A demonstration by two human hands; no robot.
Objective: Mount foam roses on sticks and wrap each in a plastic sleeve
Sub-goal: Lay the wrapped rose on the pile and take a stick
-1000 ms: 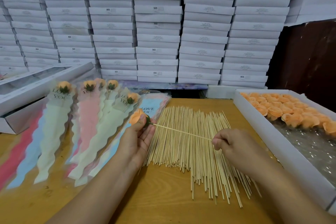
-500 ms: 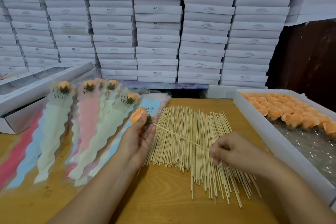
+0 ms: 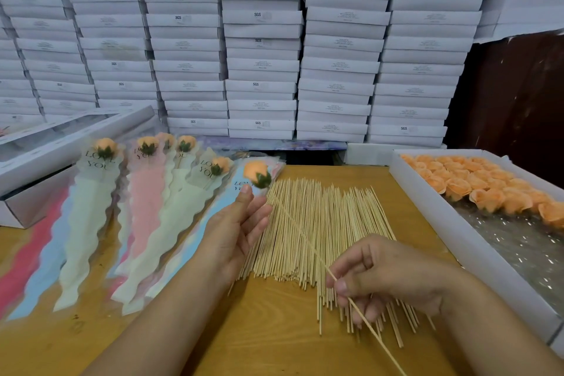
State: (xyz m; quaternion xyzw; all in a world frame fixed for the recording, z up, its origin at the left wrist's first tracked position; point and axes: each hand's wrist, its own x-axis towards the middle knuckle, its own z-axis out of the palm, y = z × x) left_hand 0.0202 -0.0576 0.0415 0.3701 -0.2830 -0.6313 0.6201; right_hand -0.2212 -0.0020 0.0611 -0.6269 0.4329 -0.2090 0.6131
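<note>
An orange foam rose with a green base sits on the tip of a thin wooden stick that slants down to the right. My right hand pinches that stick near its middle. My left hand is below the rose with fingers straight, its fingertips just under the green base, holding nothing. A pile of bare sticks lies on the wooden table beneath both hands. Empty plastic sleeves printed "LOVE YOU" lie behind the rose.
Several wrapped roses in cream, pink and blue sleeves fan out at the left. A white tray with several loose orange roses stands at the right. A windowed white box sits far left; stacked white boxes fill the back.
My left hand has let go of the rose and its fingers have straightened. My right hand has slid down the stick, and the rose has risen on it.
</note>
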